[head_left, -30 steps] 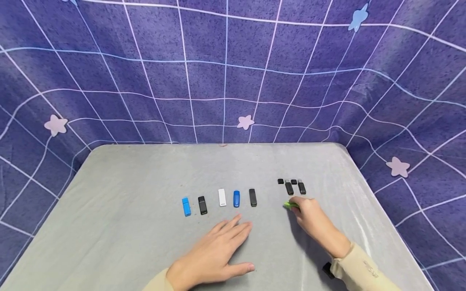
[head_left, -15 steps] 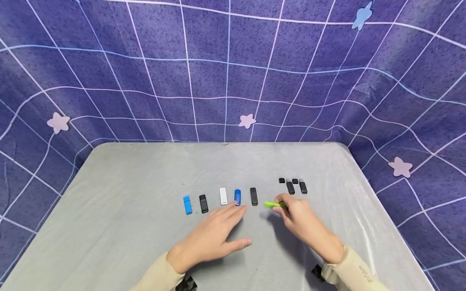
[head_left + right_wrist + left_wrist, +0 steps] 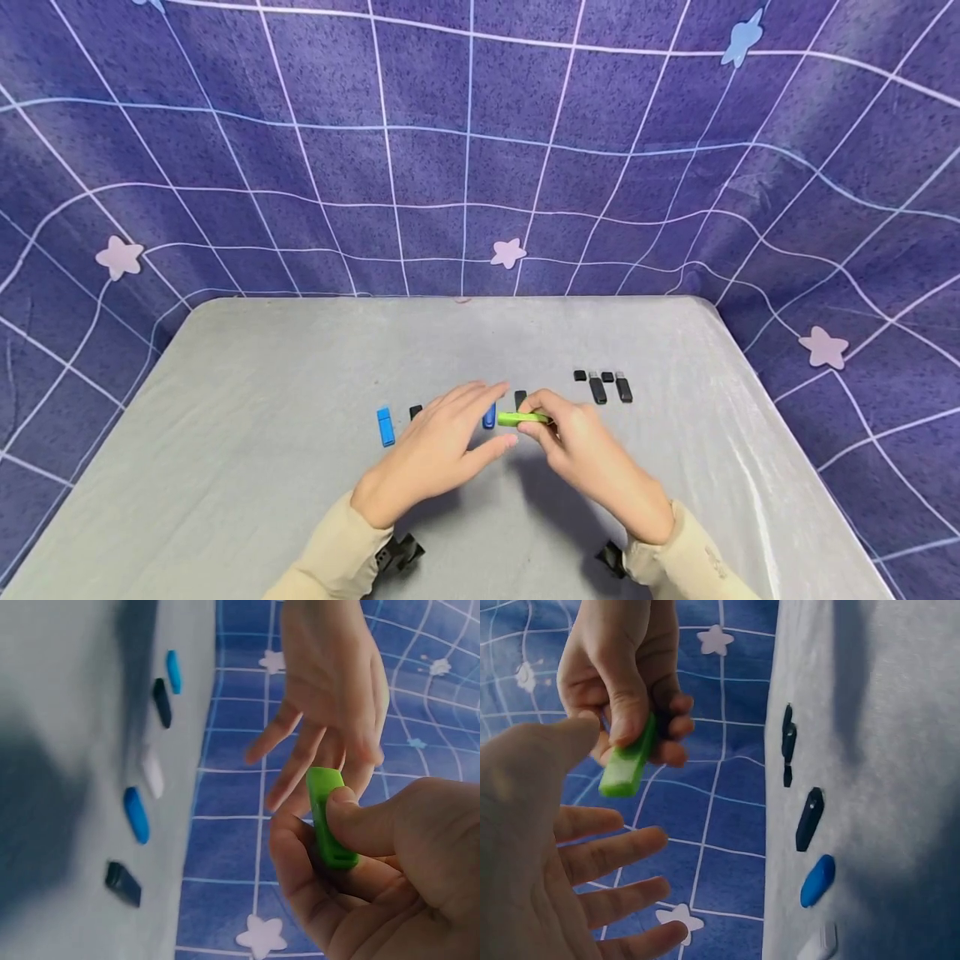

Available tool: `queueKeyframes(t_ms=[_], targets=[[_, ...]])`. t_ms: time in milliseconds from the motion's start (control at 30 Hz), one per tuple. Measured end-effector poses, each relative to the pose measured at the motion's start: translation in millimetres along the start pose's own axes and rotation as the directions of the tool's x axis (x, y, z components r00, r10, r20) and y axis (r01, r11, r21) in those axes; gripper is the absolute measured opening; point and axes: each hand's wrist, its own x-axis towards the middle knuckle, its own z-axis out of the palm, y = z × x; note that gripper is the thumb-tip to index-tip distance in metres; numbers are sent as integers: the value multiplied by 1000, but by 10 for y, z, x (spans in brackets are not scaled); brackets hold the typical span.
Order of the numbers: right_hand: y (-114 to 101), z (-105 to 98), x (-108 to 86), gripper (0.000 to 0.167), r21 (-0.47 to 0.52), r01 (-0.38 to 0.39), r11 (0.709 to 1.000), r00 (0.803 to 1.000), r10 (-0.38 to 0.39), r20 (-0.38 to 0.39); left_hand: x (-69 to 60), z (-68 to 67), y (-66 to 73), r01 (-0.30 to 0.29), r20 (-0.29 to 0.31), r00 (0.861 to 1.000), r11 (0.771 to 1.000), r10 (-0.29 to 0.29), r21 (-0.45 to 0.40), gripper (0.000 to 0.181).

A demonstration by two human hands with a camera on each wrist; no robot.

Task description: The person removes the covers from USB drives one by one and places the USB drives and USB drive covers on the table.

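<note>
A bright green stick-shaped piece (image 3: 517, 418) (image 3: 627, 766) (image 3: 328, 817) is pinched between the thumb and fingers of my right hand (image 3: 592, 458) (image 3: 390, 862), held above the table. My left hand (image 3: 438, 446) (image 3: 540, 847) hangs just left of it, fingers spread and thumb apart, holding nothing; in the left wrist view its palm faces the green piece. Behind the hands, a blue USB stick (image 3: 489, 417) (image 3: 136, 815) and a black one (image 3: 521, 399) (image 3: 810, 819) lie partly covered in the head view. A white stick (image 3: 152, 771) shows in the right wrist view.
A light blue stick (image 3: 386, 426) lies left of my left hand, beside the visible end of a black one (image 3: 416, 412). Farther right lie two uncapped black sticks (image 3: 597, 389) (image 3: 624, 387) with small black caps (image 3: 580, 375) (image 3: 607, 377). A purple patterned cloth surrounds the grey table (image 3: 262, 500).
My right hand has carried the green piece leftward from near the uncapped sticks to my left hand. My left hand has risen off the table and now covers the white stick in the head view.
</note>
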Motion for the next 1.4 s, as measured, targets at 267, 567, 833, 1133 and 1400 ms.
queueKeyframes(t_ms=[267,567,833,1133,1400], targets=[[-100,38,122,9,52,11,999,1000,-10,-15,34,7,0,-23,-77,997,1000,23,2,58],[-147,76,203,13,51,-27,998,1000,27,3,40,-36,-37,-58,-126,990,998,56,-16,29],[-127,116,206,14,52,-12,999,999,10,31,26,-71,-74,-113,-130,984,993,118,47,21],[-106,74,185,12,93,1,996,995,-10,95,-5,-89,-86,-115,-63,991,991,119,63,34],[-105,-11,176,11,46,53,997,988,-60,141,1,-107,-36,-121,-51,991,990,125,65,35]])
